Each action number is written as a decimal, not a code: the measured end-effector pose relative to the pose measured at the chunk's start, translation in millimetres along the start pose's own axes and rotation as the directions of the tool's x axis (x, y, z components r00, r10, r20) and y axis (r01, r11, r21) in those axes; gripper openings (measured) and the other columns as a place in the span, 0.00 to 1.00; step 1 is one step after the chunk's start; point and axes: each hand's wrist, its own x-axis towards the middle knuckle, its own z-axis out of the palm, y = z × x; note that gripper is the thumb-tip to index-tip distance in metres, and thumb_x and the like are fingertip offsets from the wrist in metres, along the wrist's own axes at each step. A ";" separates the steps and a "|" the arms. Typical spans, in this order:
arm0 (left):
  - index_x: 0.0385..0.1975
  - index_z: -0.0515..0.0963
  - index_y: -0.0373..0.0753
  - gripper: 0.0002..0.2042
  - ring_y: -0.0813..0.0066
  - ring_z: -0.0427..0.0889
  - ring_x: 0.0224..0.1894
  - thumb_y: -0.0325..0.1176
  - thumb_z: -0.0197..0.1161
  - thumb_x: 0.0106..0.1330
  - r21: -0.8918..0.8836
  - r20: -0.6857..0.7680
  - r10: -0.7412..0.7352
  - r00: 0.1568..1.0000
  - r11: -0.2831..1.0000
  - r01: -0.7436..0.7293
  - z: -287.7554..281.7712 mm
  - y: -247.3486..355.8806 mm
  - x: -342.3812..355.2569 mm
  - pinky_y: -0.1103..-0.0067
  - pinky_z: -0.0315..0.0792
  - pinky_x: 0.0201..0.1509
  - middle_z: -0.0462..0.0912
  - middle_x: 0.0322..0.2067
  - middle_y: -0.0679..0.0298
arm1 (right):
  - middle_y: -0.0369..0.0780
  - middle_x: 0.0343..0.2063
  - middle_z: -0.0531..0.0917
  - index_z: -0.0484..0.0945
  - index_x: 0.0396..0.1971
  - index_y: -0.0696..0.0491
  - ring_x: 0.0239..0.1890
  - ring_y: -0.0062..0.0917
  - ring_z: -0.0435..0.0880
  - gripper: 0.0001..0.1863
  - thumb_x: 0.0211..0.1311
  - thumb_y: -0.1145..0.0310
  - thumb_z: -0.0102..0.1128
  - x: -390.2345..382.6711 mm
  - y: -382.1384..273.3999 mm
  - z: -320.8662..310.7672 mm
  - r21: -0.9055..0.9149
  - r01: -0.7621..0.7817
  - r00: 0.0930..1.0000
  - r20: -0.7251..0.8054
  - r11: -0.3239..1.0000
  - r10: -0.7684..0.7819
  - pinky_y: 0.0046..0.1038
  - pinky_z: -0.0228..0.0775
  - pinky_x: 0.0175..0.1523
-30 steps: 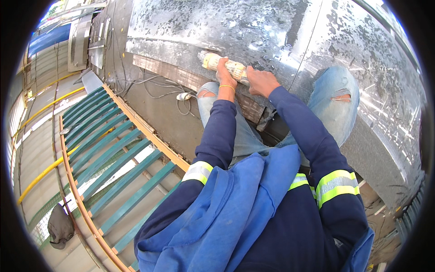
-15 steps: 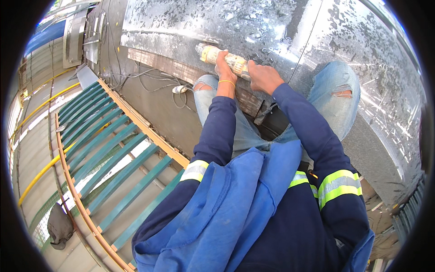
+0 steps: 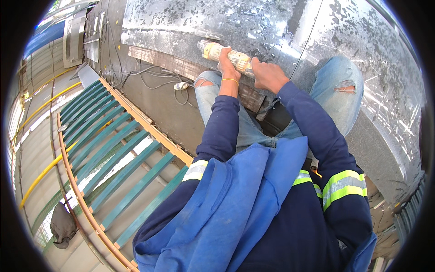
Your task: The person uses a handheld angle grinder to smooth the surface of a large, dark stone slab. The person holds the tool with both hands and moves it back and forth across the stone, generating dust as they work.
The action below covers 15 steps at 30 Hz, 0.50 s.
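A worn, yellowish angle grinder (image 3: pixel 213 51) lies across the near edge of a grey metal sheet (image 3: pixel 190 20), its metal head pointing left. My left hand (image 3: pixel 228 67) is wrapped round the middle of its body, a thin yellow band on the wrist. At the rear end, my right hand (image 3: pixel 270 76) is closed on the grip. Whether a disc touches the sheet cannot be made out. Wet-looking dark spots and scratches mark the sheet's surface.
Green slats in an orange-brown frame (image 3: pixel 136 120) lie to the left. Grey cables and a white connector (image 3: pixel 181 85) rest on the floor beside my left knee. A yellow hose (image 3: pixel 41 177) runs farther left, near a dark grey bag (image 3: pixel 63 225). A board (image 3: pixel 163 59) shows under the sheet's edge.
The grinder and both hands sit slightly farther right and lower in the picture; the surroundings have shifted a little too. Both hands keep their hold.
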 end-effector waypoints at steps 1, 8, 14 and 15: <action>0.41 0.72 0.36 0.18 0.57 0.82 0.31 0.36 0.65 0.54 -0.010 0.001 0.005 1.000 1.000 -0.005 1.1 -0.3 -0.6 0.60 0.80 0.37 0.78 0.32 0.58 | 0.53 0.34 0.86 0.69 0.40 0.59 0.39 0.46 0.88 0.26 0.43 0.69 0.74 0.6 0.6 -0.4 -0.003 -0.002 1.000 0.008 1.000 0.002 0.41 0.80 0.43; 0.44 0.72 0.33 0.20 0.58 0.82 0.31 0.36 0.66 0.53 0.008 0.035 -0.023 0.999 1.000 0.023 2.1 6.3 10.3 0.61 0.80 0.36 0.77 0.33 0.57 | 0.55 0.29 0.84 0.65 0.38 0.60 0.34 0.51 0.86 0.19 0.47 0.75 0.62 15.4 8.4 12.1 0.045 0.080 0.994 -0.083 0.996 -0.076 0.47 0.78 0.37; 0.43 0.72 0.33 0.19 0.58 0.82 0.30 0.36 0.66 0.53 0.003 0.004 -0.021 1.000 1.000 0.021 -3.6 1.9 7.4 0.61 0.80 0.36 0.77 0.32 0.57 | 0.53 0.33 0.86 0.69 0.40 0.60 0.39 0.46 0.88 0.26 0.43 0.69 0.74 4.8 2.2 3.3 0.001 0.035 0.999 -0.016 0.999 -0.035 0.41 0.80 0.42; 0.42 0.72 0.33 0.19 0.58 0.82 0.30 0.36 0.66 0.53 -0.001 0.005 -0.021 1.000 1.000 0.021 -2.1 0.1 3.0 0.61 0.80 0.36 0.77 0.32 0.57 | 0.53 0.33 0.86 0.69 0.40 0.60 0.39 0.46 0.88 0.26 0.43 0.69 0.74 2.4 3.9 3.7 0.004 0.027 1.000 -0.013 1.000 -0.027 0.41 0.80 0.42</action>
